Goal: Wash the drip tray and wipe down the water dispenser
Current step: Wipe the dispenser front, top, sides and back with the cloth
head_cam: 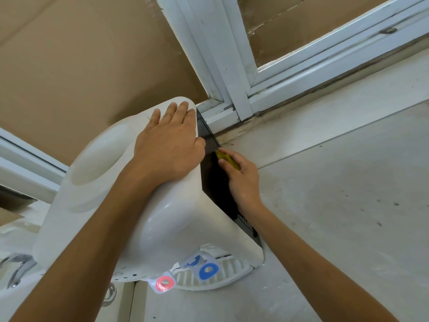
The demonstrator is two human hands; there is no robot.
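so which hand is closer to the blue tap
Right. The right hand holds a yellow cloth against the dispenser's black side panel, above the blue tap. The left hand lies flat on the white top, farther up.

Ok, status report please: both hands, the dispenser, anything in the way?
Left hand flat on dispenser top. Right hand holds yellow cloth against its black side. Drip tray in place. Nothing in the way.

White water dispenser (116, 182) with a black side panel (209, 163), red tap (164, 282), blue tap (208, 270), and yellow cloth (228, 160).
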